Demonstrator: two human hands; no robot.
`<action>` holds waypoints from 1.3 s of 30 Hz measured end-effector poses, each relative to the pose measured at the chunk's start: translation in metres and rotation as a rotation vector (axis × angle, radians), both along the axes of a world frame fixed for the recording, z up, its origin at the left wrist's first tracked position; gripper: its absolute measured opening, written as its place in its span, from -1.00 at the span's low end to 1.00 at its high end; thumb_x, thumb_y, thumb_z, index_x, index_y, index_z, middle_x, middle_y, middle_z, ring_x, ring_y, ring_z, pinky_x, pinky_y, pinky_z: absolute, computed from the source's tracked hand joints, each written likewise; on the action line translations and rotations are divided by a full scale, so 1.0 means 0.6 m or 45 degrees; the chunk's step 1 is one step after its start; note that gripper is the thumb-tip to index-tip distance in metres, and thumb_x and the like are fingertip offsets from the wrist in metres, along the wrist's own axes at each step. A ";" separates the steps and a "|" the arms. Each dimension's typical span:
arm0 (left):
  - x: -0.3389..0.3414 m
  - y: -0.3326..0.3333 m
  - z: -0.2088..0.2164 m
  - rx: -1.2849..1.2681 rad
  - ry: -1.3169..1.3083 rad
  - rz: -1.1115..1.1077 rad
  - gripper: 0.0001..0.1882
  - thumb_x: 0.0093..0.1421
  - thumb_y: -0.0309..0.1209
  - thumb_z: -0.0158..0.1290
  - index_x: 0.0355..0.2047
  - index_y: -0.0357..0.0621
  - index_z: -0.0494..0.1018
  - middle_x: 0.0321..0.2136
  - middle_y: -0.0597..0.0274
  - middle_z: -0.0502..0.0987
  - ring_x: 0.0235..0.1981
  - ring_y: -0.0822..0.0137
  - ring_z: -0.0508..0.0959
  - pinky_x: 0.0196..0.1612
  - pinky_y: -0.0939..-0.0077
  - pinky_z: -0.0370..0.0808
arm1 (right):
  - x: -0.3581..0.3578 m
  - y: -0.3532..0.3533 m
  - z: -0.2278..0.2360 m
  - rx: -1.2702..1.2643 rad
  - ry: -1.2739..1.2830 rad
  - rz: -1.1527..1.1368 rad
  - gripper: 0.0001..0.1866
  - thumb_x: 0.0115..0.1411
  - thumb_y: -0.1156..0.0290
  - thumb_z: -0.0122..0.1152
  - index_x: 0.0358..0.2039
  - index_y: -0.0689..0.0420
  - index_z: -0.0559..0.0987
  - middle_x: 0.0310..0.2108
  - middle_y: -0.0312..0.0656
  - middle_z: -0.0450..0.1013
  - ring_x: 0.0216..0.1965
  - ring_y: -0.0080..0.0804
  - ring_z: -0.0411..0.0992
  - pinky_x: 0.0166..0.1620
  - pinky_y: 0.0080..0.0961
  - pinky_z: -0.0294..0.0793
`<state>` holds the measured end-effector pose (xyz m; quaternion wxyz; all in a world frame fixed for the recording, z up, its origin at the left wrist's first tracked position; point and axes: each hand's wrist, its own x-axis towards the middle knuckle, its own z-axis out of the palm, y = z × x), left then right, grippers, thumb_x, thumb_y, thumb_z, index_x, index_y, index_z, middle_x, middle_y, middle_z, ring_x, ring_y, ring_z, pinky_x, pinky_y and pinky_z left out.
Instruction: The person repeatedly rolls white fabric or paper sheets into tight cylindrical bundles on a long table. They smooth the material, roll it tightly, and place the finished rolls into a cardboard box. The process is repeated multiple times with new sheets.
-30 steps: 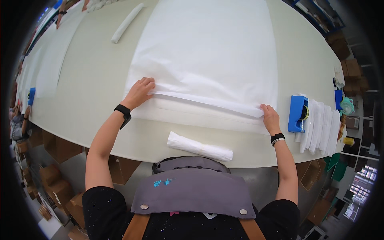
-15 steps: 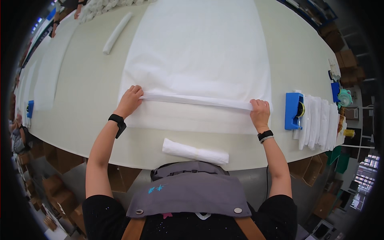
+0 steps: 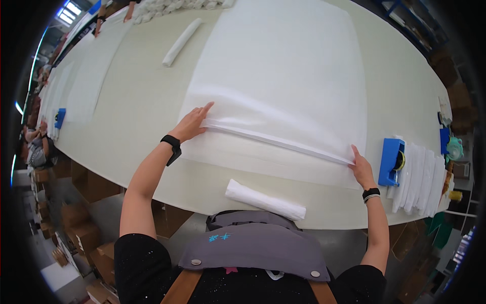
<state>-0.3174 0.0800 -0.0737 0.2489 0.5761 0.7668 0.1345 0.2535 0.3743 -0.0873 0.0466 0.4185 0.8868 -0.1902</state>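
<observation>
A long white sheet of thin, fabric-like material (image 3: pixel 283 66) lies across the table, its near part turned into a narrow folded strip (image 3: pixel 273 144). My left hand (image 3: pixel 191 124) holds the left end of this strip, index finger stretched forward over the sheet and the other fingers curled in. At the strip's right end, my right hand (image 3: pixel 362 168) holds the fold with thumb and curled fingers, index finger pointing away from me. Between the hands the sheet bulges slightly behind the fold. A white rolled bundle (image 3: pixel 265 199) lies near the table's front edge, touched by neither hand.
On the right, a blue tape dispenser (image 3: pixel 392 162) stands beside several white folded bundles (image 3: pixel 417 177). Another white roll (image 3: pixel 182 42) lies at the back left, near a heap of white rolls (image 3: pixel 172 6). Other people's hands (image 3: pixel 129 11) show at the far left edge.
The view has shifted, so the table appears lower and turned. Both index fingers, bent before, now stretch forward. The hands stay at the two ends of the fold.
</observation>
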 end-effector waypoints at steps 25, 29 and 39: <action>-0.038 0.026 0.007 0.182 0.467 -0.480 -0.16 0.00 -0.54 0.13 0.32 -0.38 0.09 0.01 -0.09 0.38 -0.08 -0.03 0.46 0.15 0.21 0.38 | -0.070 0.116 -0.026 0.867 -0.166 0.444 -0.76 0.18 0.61 0.07 -0.11 0.30 0.49 0.25 -0.01 0.29 0.42 -0.12 0.09 0.44 0.06 -0.04; -0.043 0.097 0.013 -0.262 0.235 -0.229 -0.20 0.08 -0.52 0.13 0.33 -0.34 0.09 0.07 -0.02 0.34 0.02 0.03 0.43 0.15 0.25 0.39 | -0.099 0.189 -0.021 0.755 -0.194 0.606 -0.75 0.16 0.66 0.06 -0.12 0.26 0.46 0.22 0.01 0.31 0.38 -0.07 0.14 0.38 -0.01 0.12; -0.124 0.266 -0.023 0.119 0.973 -0.544 -0.81 0.16 -0.60 0.00 -0.21 -0.17 0.50 0.04 0.17 0.45 0.20 0.23 0.36 0.45 0.16 0.07 | -0.186 0.329 -0.017 0.625 -0.478 0.372 -0.67 0.12 0.59 0.12 -0.06 0.12 0.49 -0.33 -0.13 0.47 -0.16 -0.15 0.49 0.14 -0.04 0.36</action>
